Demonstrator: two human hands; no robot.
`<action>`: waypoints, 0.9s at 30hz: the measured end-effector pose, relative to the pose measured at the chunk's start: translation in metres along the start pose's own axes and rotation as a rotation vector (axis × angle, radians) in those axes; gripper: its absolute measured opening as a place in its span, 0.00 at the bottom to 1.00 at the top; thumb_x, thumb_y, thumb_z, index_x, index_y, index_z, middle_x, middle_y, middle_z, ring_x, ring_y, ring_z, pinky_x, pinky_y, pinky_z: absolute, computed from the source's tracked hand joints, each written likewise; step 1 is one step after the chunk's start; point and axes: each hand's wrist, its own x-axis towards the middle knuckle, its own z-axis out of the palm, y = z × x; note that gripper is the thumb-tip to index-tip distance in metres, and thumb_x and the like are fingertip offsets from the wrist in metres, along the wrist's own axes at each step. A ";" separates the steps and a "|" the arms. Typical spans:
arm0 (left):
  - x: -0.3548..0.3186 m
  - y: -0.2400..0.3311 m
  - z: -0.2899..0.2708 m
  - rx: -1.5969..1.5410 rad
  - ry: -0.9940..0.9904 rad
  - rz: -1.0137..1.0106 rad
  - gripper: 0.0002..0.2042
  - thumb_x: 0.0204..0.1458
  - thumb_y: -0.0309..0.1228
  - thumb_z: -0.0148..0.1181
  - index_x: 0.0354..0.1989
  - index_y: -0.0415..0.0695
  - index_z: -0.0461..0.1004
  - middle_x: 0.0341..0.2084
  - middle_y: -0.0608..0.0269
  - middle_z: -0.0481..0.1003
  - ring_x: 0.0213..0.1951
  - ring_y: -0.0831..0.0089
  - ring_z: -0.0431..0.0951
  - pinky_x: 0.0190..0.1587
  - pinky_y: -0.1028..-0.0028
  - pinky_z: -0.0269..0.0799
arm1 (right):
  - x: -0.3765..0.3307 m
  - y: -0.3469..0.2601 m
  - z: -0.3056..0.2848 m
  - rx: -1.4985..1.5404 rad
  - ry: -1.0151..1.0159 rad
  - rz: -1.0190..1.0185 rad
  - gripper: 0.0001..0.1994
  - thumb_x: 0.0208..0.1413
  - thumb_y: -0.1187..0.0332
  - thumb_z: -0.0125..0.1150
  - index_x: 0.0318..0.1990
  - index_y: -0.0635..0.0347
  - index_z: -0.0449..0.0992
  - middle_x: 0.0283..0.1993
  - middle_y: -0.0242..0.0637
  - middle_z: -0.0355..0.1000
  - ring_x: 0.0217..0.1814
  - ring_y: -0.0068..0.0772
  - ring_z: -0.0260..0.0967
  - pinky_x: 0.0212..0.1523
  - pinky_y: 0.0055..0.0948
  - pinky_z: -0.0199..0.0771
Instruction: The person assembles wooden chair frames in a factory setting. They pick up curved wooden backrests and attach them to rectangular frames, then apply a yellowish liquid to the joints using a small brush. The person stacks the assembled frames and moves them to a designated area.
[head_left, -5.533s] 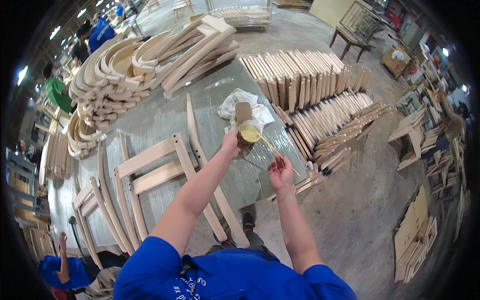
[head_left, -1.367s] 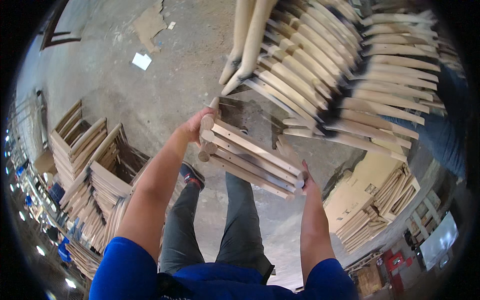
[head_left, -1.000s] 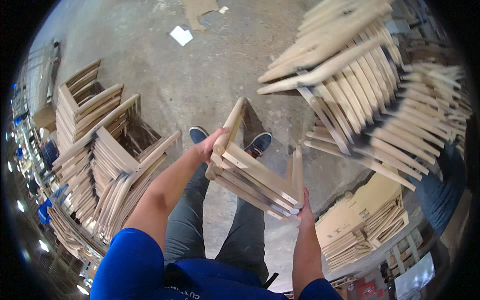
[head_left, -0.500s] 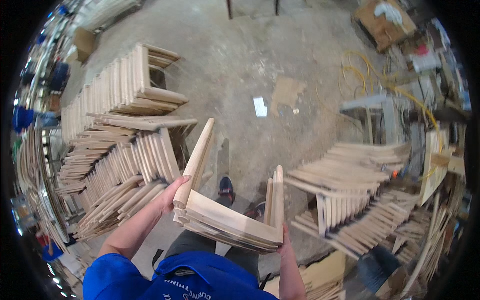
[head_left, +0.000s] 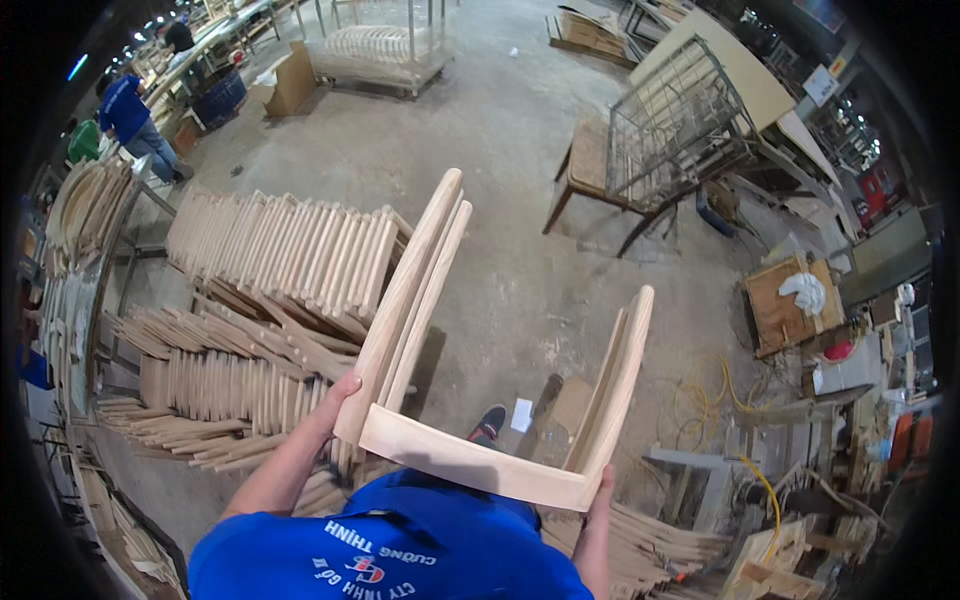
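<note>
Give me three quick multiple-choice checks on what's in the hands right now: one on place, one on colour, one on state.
1. Where does the left hand grip the stack of wooden chair frames?
A. at the near left corner
B. at the far tips of the legs
C. nowhere

2. What colour is the small shirt-clad person at the far left?
A. red
B. blue
C. white

3. How is the stack held?
A. resting on the concrete floor
B. lying on a table
C. carried clear of the floor by both hands

Answers: 1 A, its fingers wrap the corner under the left legs; 2 B, the shirt shows blue; 3 C, the right hand grips the other corner, and a shoe and the floor show beneath.
</note>
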 end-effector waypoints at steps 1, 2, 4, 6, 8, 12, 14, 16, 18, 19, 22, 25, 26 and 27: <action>0.007 0.004 -0.003 -0.018 0.037 0.061 0.41 0.41 0.54 0.55 0.59 0.38 0.52 0.50 0.54 0.64 0.49 0.66 0.68 0.50 0.68 0.65 | 0.030 -0.021 0.015 -0.021 -0.075 -0.022 0.41 0.43 0.35 0.51 0.55 0.63 0.61 0.50 0.39 0.65 0.50 0.33 0.64 0.50 0.32 0.65; 0.016 0.014 0.004 -0.055 0.063 0.123 0.42 0.40 0.54 0.55 0.59 0.38 0.52 0.50 0.54 0.64 0.49 0.66 0.68 0.51 0.68 0.65 | 0.059 -0.045 0.026 -0.061 -0.145 -0.051 0.41 0.43 0.34 0.51 0.55 0.63 0.62 0.50 0.39 0.65 0.50 0.32 0.64 0.50 0.32 0.65; 0.033 0.042 0.012 -0.156 0.070 0.182 0.43 0.38 0.54 0.56 0.59 0.37 0.52 0.50 0.54 0.64 0.51 0.67 0.66 0.53 0.70 0.62 | 0.118 -0.082 0.065 -0.147 -0.209 -0.145 0.42 0.42 0.34 0.50 0.54 0.63 0.62 0.48 0.37 0.66 0.49 0.30 0.64 0.48 0.31 0.65; 0.061 0.071 0.011 -0.156 0.156 0.338 0.44 0.37 0.55 0.57 0.59 0.36 0.52 0.51 0.54 0.63 0.51 0.67 0.66 0.53 0.71 0.61 | 0.178 -0.117 0.105 -0.207 -0.281 -0.163 0.41 0.42 0.33 0.50 0.53 0.63 0.63 0.48 0.37 0.66 0.48 0.29 0.64 0.48 0.31 0.66; 0.090 0.103 0.009 -0.235 0.146 0.410 0.40 0.41 0.51 0.54 0.60 0.38 0.51 0.51 0.56 0.63 0.50 0.68 0.66 0.52 0.72 0.62 | 0.240 -0.142 0.142 -0.198 -0.303 -0.147 0.35 0.48 0.39 0.47 0.52 0.63 0.64 0.45 0.36 0.66 0.45 0.29 0.65 0.45 0.31 0.66; 0.145 0.170 -0.002 -0.402 0.156 0.407 0.36 0.46 0.46 0.50 0.61 0.39 0.50 0.52 0.58 0.62 0.51 0.71 0.64 0.53 0.74 0.59 | 0.361 -0.174 0.212 -0.166 -0.404 -0.141 0.30 0.52 0.45 0.44 0.52 0.63 0.64 0.45 0.36 0.67 0.45 0.29 0.65 0.44 0.30 0.67; 0.191 0.204 -0.019 -0.269 0.149 0.628 0.34 0.48 0.45 0.49 0.61 0.39 0.50 0.51 0.58 0.62 0.51 0.73 0.63 0.53 0.75 0.58 | 0.406 -0.207 0.269 -0.162 -0.539 -0.177 0.32 0.53 0.43 0.43 0.53 0.62 0.63 0.49 0.36 0.65 0.48 0.30 0.64 0.48 0.30 0.66; 0.232 0.242 -0.032 -0.247 0.244 0.600 0.32 0.50 0.43 0.48 0.60 0.39 0.51 0.51 0.58 0.62 0.51 0.73 0.63 0.53 0.75 0.59 | 0.455 -0.221 0.303 -0.127 -0.592 -0.250 0.34 0.52 0.41 0.43 0.56 0.60 0.60 0.53 0.38 0.63 0.52 0.33 0.62 0.51 0.32 0.64; 0.268 0.277 -0.044 -0.166 0.317 0.560 0.28 0.52 0.40 0.46 0.60 0.38 0.52 0.51 0.58 0.63 0.51 0.75 0.63 0.52 0.76 0.59 | 0.490 -0.252 0.336 -0.138 -0.563 -0.153 0.34 0.51 0.40 0.43 0.58 0.58 0.58 0.54 0.39 0.62 0.54 0.36 0.61 0.53 0.34 0.62; 0.296 0.281 -0.061 -0.177 0.277 0.612 0.28 0.52 0.40 0.46 0.60 0.39 0.52 0.50 0.58 0.63 0.50 0.75 0.64 0.52 0.76 0.60 | 0.504 -0.263 0.353 -0.136 -0.550 -0.095 0.35 0.51 0.40 0.42 0.58 0.57 0.57 0.55 0.39 0.61 0.54 0.37 0.60 0.53 0.35 0.62; 0.351 0.312 -0.103 -0.178 0.309 0.648 0.28 0.53 0.41 0.46 0.60 0.39 0.53 0.49 0.58 0.64 0.47 0.75 0.66 0.50 0.75 0.61 | 0.527 -0.303 0.447 -0.241 -0.522 -0.131 0.36 0.50 0.39 0.42 0.60 0.56 0.55 0.56 0.40 0.60 0.56 0.40 0.59 0.54 0.38 0.60; 0.393 0.387 -0.111 -0.282 0.188 0.709 0.30 0.52 0.44 0.47 0.60 0.39 0.52 0.49 0.57 0.64 0.46 0.75 0.67 0.48 0.74 0.63 | 0.610 -0.328 0.500 -0.256 -0.526 -0.197 0.36 0.51 0.39 0.42 0.60 0.56 0.55 0.57 0.40 0.59 0.56 0.40 0.58 0.54 0.37 0.60; 0.398 0.402 -0.115 -0.349 0.164 0.734 0.31 0.51 0.45 0.48 0.60 0.38 0.52 0.49 0.57 0.64 0.45 0.75 0.67 0.48 0.73 0.63 | 0.632 -0.332 0.523 -0.278 -0.494 -0.180 0.35 0.51 0.39 0.41 0.60 0.56 0.55 0.57 0.40 0.59 0.56 0.40 0.58 0.54 0.37 0.60; 0.411 0.400 -0.136 -0.307 0.373 0.690 0.34 0.49 0.47 0.49 0.61 0.39 0.51 0.48 0.58 0.64 0.45 0.75 0.67 0.47 0.74 0.64 | 0.646 -0.333 0.565 -0.281 -0.568 -0.112 0.36 0.51 0.39 0.42 0.60 0.57 0.55 0.57 0.41 0.59 0.56 0.40 0.58 0.54 0.37 0.60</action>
